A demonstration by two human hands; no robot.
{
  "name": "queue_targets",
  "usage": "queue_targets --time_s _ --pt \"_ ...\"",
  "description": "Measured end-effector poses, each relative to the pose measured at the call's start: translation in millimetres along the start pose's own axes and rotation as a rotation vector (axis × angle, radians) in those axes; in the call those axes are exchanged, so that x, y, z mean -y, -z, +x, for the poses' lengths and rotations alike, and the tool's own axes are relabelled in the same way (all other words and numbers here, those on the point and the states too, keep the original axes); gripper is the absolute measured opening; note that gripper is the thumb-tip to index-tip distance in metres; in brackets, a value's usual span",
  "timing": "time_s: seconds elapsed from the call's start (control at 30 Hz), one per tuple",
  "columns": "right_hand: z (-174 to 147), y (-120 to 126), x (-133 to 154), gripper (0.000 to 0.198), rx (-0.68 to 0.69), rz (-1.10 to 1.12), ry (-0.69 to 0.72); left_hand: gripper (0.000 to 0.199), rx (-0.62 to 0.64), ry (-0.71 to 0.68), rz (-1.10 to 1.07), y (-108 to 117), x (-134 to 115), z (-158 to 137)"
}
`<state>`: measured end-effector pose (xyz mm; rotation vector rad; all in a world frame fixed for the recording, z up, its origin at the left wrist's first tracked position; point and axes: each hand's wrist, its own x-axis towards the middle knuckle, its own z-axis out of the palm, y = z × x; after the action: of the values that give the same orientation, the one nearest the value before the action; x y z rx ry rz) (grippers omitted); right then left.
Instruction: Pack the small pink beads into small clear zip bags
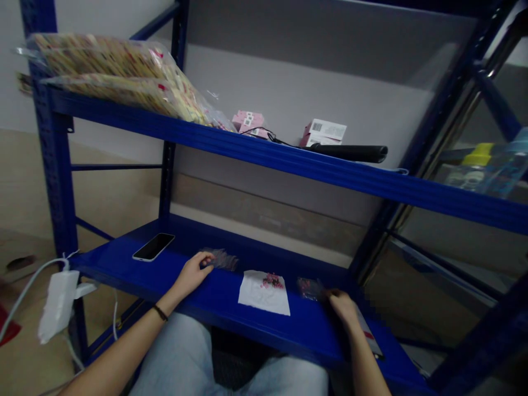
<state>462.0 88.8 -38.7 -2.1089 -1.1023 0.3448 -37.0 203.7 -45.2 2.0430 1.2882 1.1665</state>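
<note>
My left hand [197, 272] has its fingers curled together at the near end of a loose pile of small clear plastic bags [225, 259], and appears to pinch one. To the right lies a square of white paper [258, 294] with a small heap of pink and dark bits [272, 281] on its upper right part. Further right is a small clear bag [309, 289] with reddish pieces inside. My right hand [341, 304] is closed, palm down, beside that bag's right edge. What its fingers hold, if anything, is hidden.
A phone [154, 247] lies on the blue shelf [198, 300] at left. A flat white and red item [369, 333] sits partly under my right forearm. Overhead, the upper shelf [264, 154] holds bagged goods [115, 71], small boxes [324, 131] and a black tube [350, 153]. A power strip [60, 305] hangs at left.
</note>
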Motion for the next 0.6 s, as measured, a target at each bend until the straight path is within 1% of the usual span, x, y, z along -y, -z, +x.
queue_targets --time_s 0.07,0.13,0.2,0.27,0.37,0.47,0.53,0.6 --pt "0 3 1 0.033 -0.104 -0.120 -0.006 0.046 0.095 -0.027 0.216 -1 11 23" --pt "-4 2 3 0.041 -0.170 -0.159 0.015 0.063 0.196 -0.023 0.313 0 21 44" --pt "-12 -4 8 0.044 -0.166 -0.134 0.083 0.078 0.284 -0.003 0.322 3 28 64" --pt "-23 -15 16 0.044 -0.113 -0.062 0.207 0.086 0.382 0.012 0.325 7 32 82" --pt "-39 -32 30 0.045 -0.016 0.042 0.413 0.086 0.515 0.011 0.319 12 31 102" --pt "-51 -46 42 0.041 0.034 0.103 0.547 0.071 0.591 -0.031 0.297 17 25 114" --pt "-56 -51 48 0.039 0.034 0.129 0.594 0.064 0.586 -0.071 0.277 21 17 114" --pt "-64 -54 55 0.037 0.013 0.158 0.615 0.062 0.532 -0.105 0.261 23 6 106"
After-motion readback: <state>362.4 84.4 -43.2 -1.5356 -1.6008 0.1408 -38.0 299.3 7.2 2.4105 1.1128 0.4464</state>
